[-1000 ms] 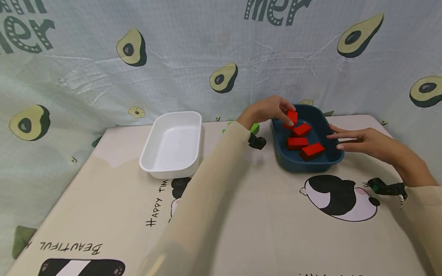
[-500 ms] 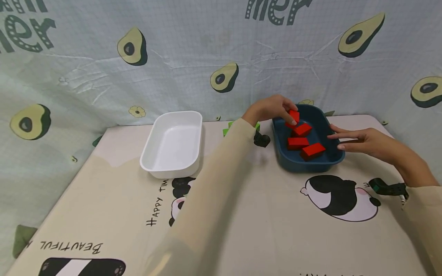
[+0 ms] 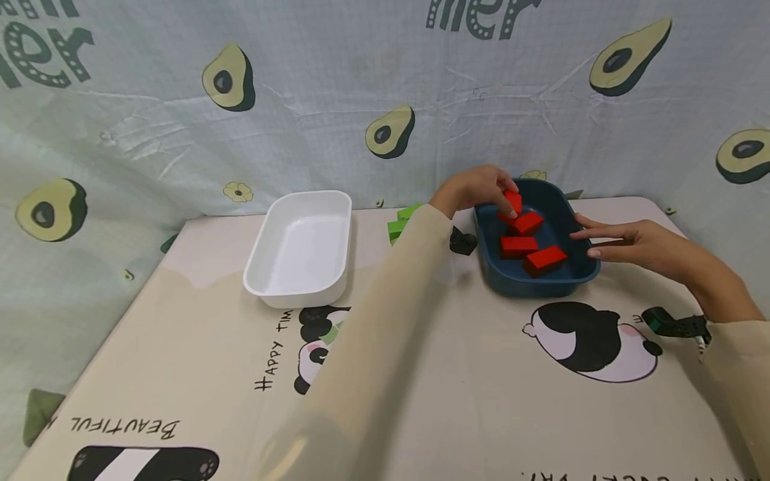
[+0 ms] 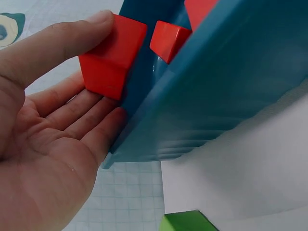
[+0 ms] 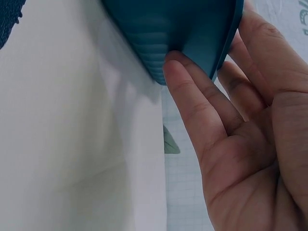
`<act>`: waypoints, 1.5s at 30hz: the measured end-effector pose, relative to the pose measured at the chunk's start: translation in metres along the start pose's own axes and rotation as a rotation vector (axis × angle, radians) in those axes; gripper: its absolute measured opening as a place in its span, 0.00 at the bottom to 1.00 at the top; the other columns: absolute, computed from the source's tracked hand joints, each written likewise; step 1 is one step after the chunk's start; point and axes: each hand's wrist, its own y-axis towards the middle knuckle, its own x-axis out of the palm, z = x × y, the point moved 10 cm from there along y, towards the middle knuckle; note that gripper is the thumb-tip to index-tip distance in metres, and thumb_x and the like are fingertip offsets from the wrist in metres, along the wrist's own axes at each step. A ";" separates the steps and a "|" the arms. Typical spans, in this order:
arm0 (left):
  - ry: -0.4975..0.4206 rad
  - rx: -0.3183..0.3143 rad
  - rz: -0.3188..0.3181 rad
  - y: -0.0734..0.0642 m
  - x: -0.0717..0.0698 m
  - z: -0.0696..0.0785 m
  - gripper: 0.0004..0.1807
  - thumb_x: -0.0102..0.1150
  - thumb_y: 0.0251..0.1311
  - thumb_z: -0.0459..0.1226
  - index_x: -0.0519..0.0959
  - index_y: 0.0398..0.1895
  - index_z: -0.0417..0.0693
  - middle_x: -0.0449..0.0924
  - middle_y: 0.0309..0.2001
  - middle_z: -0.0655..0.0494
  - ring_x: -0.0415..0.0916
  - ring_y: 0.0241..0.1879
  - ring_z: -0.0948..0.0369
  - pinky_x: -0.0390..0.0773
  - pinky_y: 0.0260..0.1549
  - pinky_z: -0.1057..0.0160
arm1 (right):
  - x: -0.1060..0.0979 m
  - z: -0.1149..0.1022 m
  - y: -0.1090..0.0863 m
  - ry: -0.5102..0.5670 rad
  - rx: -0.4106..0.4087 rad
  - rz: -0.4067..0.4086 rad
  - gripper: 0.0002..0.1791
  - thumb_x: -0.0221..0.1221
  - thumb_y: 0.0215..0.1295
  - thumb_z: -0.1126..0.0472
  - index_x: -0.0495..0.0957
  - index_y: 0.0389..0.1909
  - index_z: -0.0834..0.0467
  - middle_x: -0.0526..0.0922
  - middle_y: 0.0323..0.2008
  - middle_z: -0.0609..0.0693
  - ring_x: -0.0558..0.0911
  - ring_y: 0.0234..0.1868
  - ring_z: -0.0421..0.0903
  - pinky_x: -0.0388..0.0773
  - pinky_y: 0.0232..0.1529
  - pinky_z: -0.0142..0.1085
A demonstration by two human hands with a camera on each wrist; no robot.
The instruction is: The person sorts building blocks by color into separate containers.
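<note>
At the back left corner of a dark blue plastic tub (image 3: 511,284), my left hand (image 3: 475,187) pinches a red block (image 4: 113,55) between thumb and fingers. In the left wrist view the block has slanted faces, and the fingers lie along its underside by the tub's rim. Several more red blocks (image 3: 545,261) lie on the tub's floor. My right hand (image 3: 646,248) is at the tub's right side. Its fingers reach out nearly straight, and in the right wrist view the fingertips (image 5: 175,65) touch the outer wall.
A white plastic tub (image 3: 301,257) stands on the left of the cloth-covered table (image 3: 457,394). Green blocks (image 3: 397,228) lie between the two tubs, partly hidden by my left sleeve (image 3: 385,321). A printed curtain (image 3: 325,80) hangs behind the table.
My left hand has shifted slightly right with the red block, and more of the green blocks shows beside the sleeve. The right hand stays at the blue tub's side.
</note>
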 end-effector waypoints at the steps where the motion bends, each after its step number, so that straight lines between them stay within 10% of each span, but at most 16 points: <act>1: -0.002 -0.010 0.001 0.000 0.000 -0.001 0.33 0.72 0.58 0.31 0.72 0.68 0.41 0.73 0.62 0.54 0.69 0.59 0.62 0.75 0.58 0.70 | 0.000 -0.001 0.000 0.003 -0.003 0.000 0.24 0.61 0.74 0.56 0.76 0.68 0.52 0.57 0.78 0.45 0.58 0.65 0.19 0.66 0.48 0.13; 30: -0.060 -0.170 0.086 0.000 0.001 -0.009 0.35 0.74 0.54 0.27 0.74 0.67 0.43 0.73 0.60 0.58 0.69 0.55 0.63 0.75 0.62 0.68 | 0.000 -0.002 -0.001 0.001 -0.022 0.001 0.23 0.61 0.73 0.57 0.77 0.67 0.52 0.58 0.78 0.44 0.58 0.63 0.17 0.68 0.49 0.13; 45: 0.272 -0.300 0.121 0.008 -0.003 -0.009 0.33 0.77 0.53 0.31 0.78 0.63 0.55 0.74 0.62 0.64 0.71 0.58 0.66 0.78 0.54 0.69 | 0.000 -0.004 0.000 0.033 -0.030 0.005 0.23 0.62 0.73 0.58 0.77 0.67 0.53 0.59 0.77 0.40 0.59 0.62 0.14 0.71 0.48 0.15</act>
